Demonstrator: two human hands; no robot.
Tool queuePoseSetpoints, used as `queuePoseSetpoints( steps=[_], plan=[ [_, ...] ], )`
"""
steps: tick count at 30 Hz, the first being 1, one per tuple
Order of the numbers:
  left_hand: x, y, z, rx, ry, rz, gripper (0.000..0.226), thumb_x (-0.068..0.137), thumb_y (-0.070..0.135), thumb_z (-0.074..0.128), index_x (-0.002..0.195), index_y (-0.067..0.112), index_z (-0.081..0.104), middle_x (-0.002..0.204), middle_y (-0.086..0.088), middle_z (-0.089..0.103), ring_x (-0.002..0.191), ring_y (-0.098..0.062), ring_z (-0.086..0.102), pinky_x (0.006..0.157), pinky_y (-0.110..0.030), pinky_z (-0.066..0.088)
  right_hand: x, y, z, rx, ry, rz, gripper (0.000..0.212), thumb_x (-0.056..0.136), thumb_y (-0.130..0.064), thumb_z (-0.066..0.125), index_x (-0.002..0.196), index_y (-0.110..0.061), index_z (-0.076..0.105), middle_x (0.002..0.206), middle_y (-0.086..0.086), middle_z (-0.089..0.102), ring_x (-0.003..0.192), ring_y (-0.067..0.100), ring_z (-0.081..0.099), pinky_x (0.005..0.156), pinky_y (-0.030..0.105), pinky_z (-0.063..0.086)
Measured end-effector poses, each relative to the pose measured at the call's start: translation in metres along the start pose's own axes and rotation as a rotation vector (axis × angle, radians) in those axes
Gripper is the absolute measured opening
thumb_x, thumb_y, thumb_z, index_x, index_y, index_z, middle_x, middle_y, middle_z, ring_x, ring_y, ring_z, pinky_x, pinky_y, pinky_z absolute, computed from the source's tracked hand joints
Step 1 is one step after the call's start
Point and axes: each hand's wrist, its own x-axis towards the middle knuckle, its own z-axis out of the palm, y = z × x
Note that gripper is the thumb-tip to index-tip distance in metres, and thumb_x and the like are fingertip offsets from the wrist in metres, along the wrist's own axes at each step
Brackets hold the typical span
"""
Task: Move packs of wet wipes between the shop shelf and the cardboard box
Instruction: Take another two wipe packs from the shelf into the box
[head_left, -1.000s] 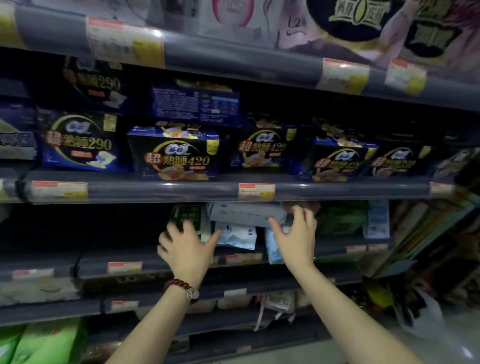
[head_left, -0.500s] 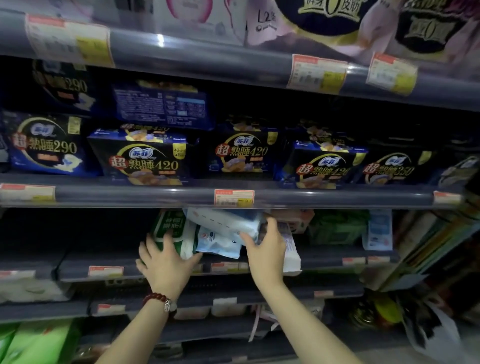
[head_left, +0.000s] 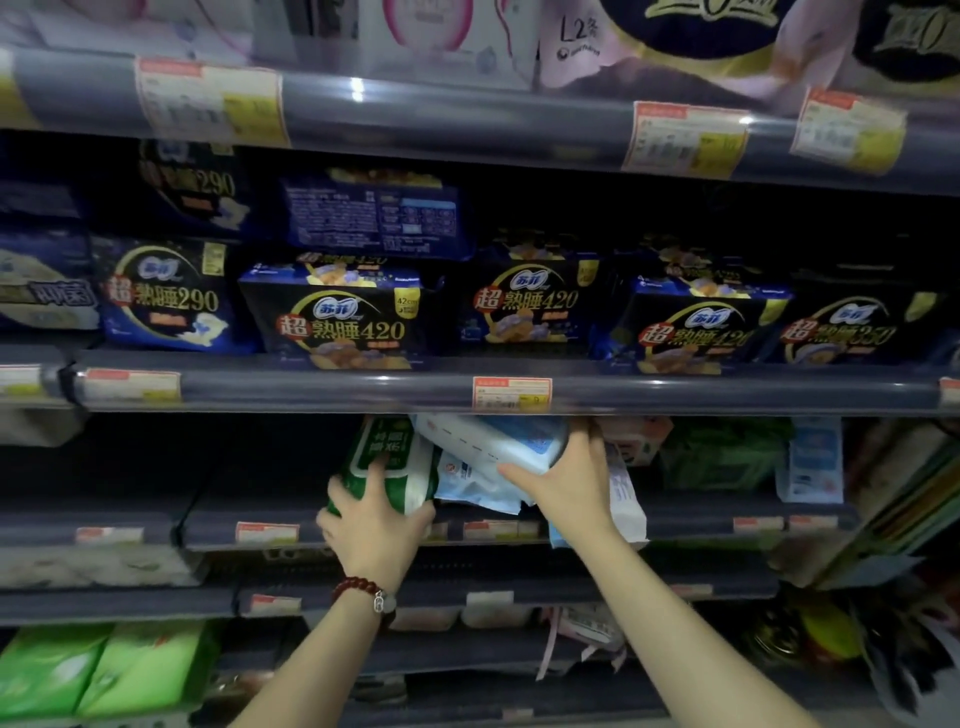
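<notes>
The left hand is gripping the lower end of a green-and-white wipes pack, fingers curled round it; the pack is standing on the shop shelf with its long axis near upright, its top leaning slightly right. The right hand is holding a white-and-blue wipes pack, thumb beneath and fingers over its right end. That pack is lying lengthwise left to right, tilting down toward the right, above other pale packs.

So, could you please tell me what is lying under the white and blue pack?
Under the white and blue pack a crumpled light blue pack shows. The right hand covers what lies further right.
</notes>
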Motion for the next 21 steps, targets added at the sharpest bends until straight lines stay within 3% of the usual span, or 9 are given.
queuePoseSetpoints(
  steps=[3, 6, 9, 11, 15, 21],
  plan=[
    [0.000, -0.004, -0.005, -0.027, 0.005, -0.003, 0.075, 0.069, 0.042, 0.072, 0.137, 0.032, 0.040, 0.146, -0.019, 0.023, 0.124, -0.047, 0.028, 0.105, -0.051, 0.032, -0.017, -0.001, 0.007, -0.116, 0.087, -0.063, 0.084, 0.060, -0.048, 0.084, 0.123, -0.013, 0.041, 0.129, 0.007, 0.035, 0.122, 0.026, 0.038, 0.100, 0.036, 0.041],
    [-0.005, -0.010, -0.004, -0.021, 0.036, 0.018, 0.077, 0.068, 0.044, 0.072, 0.137, 0.034, 0.040, 0.145, -0.016, 0.025, 0.123, -0.044, 0.030, 0.102, -0.052, 0.034, -0.031, -0.002, 0.012, -0.136, 0.136, -0.102, 0.094, 0.061, -0.049, 0.083, 0.134, -0.015, 0.033, 0.136, 0.006, 0.026, 0.126, 0.025, 0.030, 0.104, 0.036, 0.037],
    [-0.002, -0.005, 0.000, -0.011, 0.027, -0.017, 0.089, 0.066, 0.050, 0.073, 0.141, 0.032, 0.029, 0.150, -0.018, 0.016, 0.128, -0.046, 0.025, 0.107, -0.054, 0.030, -0.027, -0.003, 0.012, -0.146, 0.078, -0.085, 0.097, 0.062, -0.049, 0.083, 0.135, -0.014, 0.029, 0.140, 0.008, 0.021, 0.130, 0.026, 0.024, 0.109, 0.040, 0.035],
    [0.001, 0.000, 0.002, -0.028, 0.017, -0.060, 0.102, 0.063, 0.054, 0.074, 0.145, 0.027, 0.019, 0.151, -0.022, 0.013, 0.130, -0.049, 0.023, 0.110, -0.055, 0.027, -0.023, -0.004, 0.009, -0.128, 0.025, -0.076, 0.095, 0.061, -0.048, 0.084, 0.132, -0.012, 0.032, 0.135, 0.007, 0.027, 0.128, 0.026, 0.031, 0.106, 0.041, 0.039],
    [0.006, 0.001, -0.003, -0.064, 0.006, -0.072, 0.102, 0.063, 0.044, 0.077, 0.145, 0.018, 0.021, 0.139, -0.024, 0.027, 0.120, -0.046, 0.032, 0.104, -0.052, 0.033, -0.027, -0.007, 0.003, -0.108, 0.048, -0.100, 0.088, 0.061, -0.041, 0.086, 0.130, -0.015, 0.038, 0.132, 0.005, 0.033, 0.123, 0.021, 0.039, 0.096, 0.025, 0.040],
    [-0.004, -0.016, -0.023, -0.248, 0.057, 0.007, 0.093, 0.065, 0.044, 0.071, 0.143, 0.013, 0.032, 0.132, -0.023, 0.033, 0.118, -0.044, 0.033, 0.103, -0.049, 0.031, -0.060, -0.007, 0.000, -0.050, 0.142, -0.140, 0.098, 0.070, -0.035, 0.083, 0.149, -0.021, 0.028, 0.143, -0.001, 0.027, 0.131, 0.011, 0.029, 0.093, 0.013, 0.026]
  ],
)
